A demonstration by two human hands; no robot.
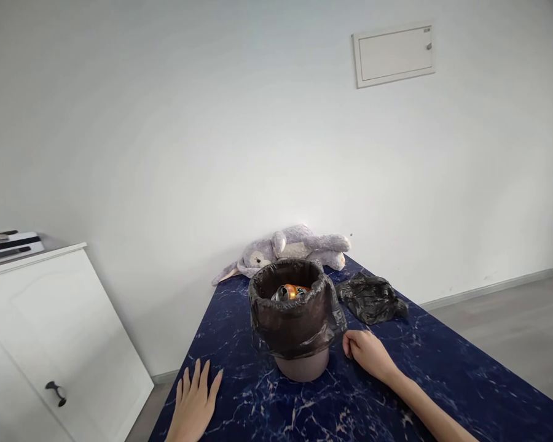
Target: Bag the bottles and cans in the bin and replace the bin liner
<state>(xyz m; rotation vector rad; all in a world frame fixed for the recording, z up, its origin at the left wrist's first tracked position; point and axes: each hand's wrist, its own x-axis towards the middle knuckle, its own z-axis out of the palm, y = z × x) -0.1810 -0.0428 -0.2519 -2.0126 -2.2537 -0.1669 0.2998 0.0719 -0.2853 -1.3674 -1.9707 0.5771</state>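
A small bin stands upright on the blue marbled table, lined with a black plastic bag folded down over its rim. Inside it lies an orange drink can, along with something silvery that I cannot make out. My left hand rests flat on the tabletop left of the bin, fingers spread, holding nothing. To the bin's right, my right hand is curled into a fist on the table, close beside the bag's hanging edge; nothing shows in it. A crumpled black plastic bag lies beyond that fist.
A grey plush rabbit lies on its side at the table's far end, against the white wall. On the left stands a white cabinet with items on top. A closed white panel is set high in the wall.
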